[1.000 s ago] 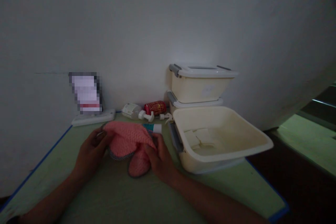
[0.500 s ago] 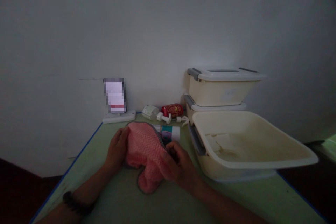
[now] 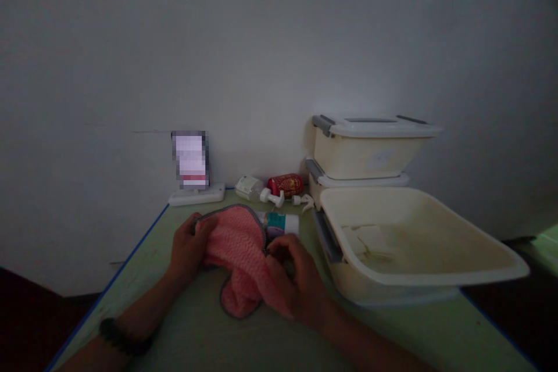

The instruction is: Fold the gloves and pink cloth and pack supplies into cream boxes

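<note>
A pink textured cloth (image 3: 233, 238) with a dark stitched edge hangs between my two hands, just over the green table. My left hand (image 3: 188, 247) pinches its upper left corner. At the cloth's right edge, my right hand (image 3: 299, 279) is closed with thumb and fingers on the dark border. The lower part of the cloth droops in a rounded fold toward me. Right behind the cloth lies a white container with a teal and purple label (image 3: 279, 224), partly covered by it.
On the right stands an uncovered cream bin (image 3: 392, 274) with some thin pale stems inside. Behind it, lidded bins (image 3: 357, 154) are stacked. A pump bottle (image 3: 253, 188), a red can (image 3: 285, 184) and a white spray head (image 3: 304, 202) lie near the wall. A phone (image 3: 192, 160) stands on a white base.
My left hand has shifted slightly left with its corner. The cloth is spread a little wider, and its drooping fold has moved left. The right hand keeps hold of the edge.
</note>
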Tool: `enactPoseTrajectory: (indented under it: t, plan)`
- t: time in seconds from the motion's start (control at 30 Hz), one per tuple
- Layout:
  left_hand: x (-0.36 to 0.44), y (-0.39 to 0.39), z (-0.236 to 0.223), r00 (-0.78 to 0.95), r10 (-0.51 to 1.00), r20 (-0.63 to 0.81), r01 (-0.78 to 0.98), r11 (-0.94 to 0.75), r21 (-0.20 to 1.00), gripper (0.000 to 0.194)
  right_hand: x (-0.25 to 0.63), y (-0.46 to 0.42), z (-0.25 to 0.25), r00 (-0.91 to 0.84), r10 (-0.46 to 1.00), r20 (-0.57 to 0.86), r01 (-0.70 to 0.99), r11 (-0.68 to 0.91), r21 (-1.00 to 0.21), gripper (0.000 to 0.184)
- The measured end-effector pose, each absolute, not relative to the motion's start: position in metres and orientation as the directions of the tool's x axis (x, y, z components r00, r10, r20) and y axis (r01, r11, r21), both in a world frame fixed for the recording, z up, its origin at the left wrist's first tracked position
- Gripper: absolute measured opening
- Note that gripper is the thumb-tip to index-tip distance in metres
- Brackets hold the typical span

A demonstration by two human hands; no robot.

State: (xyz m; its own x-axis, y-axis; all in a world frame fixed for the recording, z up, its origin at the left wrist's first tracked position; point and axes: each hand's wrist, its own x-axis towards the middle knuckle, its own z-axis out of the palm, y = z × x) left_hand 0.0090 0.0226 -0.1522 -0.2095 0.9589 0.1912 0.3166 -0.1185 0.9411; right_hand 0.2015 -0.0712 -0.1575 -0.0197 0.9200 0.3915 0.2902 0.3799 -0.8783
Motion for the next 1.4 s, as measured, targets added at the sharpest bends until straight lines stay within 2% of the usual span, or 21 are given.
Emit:
enactPoseTrajectory:
  t: [0.13,0.33,0.53,0.67,0.73,0.8,0.87,0.9,0.97,1.03,1.17,1.27,1.4]
  plan:
    - [0.009,0.022,-0.150,-0.202,0.955,0.216,0.333,-0.140,0.932,0.025,0.206,-0.070,-0.152,-0.011,0.867,0.499,0.353,0.470,-0.809,0.014]
    - [0.010,0.021,-0.149,-0.206,0.928,0.311,0.431,-0.199,0.880,0.026,0.208,-0.069,-0.152,0.011,0.845,0.535,0.414,0.483,-0.771,0.019]
    - [-0.002,0.032,-0.153,-0.138,0.817,0.560,0.625,-0.367,0.689,0.013,0.211,-0.069,-0.151,-0.052,0.804,0.592,0.470,0.543,-0.696,0.022]
    - [-0.023,0.045,-0.149,-0.130,0.753,0.645,0.676,-0.408,0.614,0.015,0.205,-0.075,-0.141,-0.052,0.829,0.557,0.558,0.487,-0.672,0.030]
    - [-0.029,0.044,-0.147,-0.049,0.710,0.702,0.709,-0.471,0.525,0.014,0.199,-0.081,-0.128,-0.069,0.843,0.534,0.622,0.455,-0.637,0.030]
    - [-0.026,0.036,-0.147,0.149,0.634,0.759,0.743,-0.578,0.338,0.015,0.194,-0.085,-0.109,-0.099,0.843,0.529,0.688,0.442,-0.576,0.026]
    - [-0.017,0.027,-0.149,0.378,0.551,0.744,0.722,-0.678,0.134,0.023,0.191,-0.085,-0.085,-0.141,0.844,0.517,0.769,0.423,-0.480,0.025]
    - [-0.012,0.023,-0.151,0.452,0.533,0.715,0.693,-0.714,0.094,0.027,0.191,-0.081,-0.072,-0.169,0.852,0.495,0.811,0.406,-0.421,0.025]
    - [-0.003,0.018,-0.155,0.539,0.547,0.640,0.646,-0.756,0.102,0.034,0.194,-0.064,-0.049,-0.258,0.883,0.391,0.894,0.372,-0.249,0.025]
    - [0.001,0.019,-0.160,0.566,0.577,0.589,0.627,-0.765,0.146,0.040,0.200,-0.036,-0.035,-0.333,0.927,0.174,0.941,0.337,0.005,0.025]
    - [0.000,0.026,-0.169,0.545,0.609,0.576,0.622,-0.755,0.210,0.049,0.213,0.031,-0.033,-0.336,0.940,-0.064,0.933,0.342,0.115,0.018]
    - [-0.002,0.030,-0.174,0.527,0.621,0.580,0.623,-0.747,0.232,0.055,0.220,0.072,-0.044,-0.291,0.934,-0.207,0.930,0.328,0.169,0.029]
    - [-0.002,0.032,-0.178,0.516,0.649,0.559,0.638,-0.727,0.255,0.063,0.224,0.101,-0.058,-0.226,0.937,-0.265,0.935,0.286,0.212,0.029]
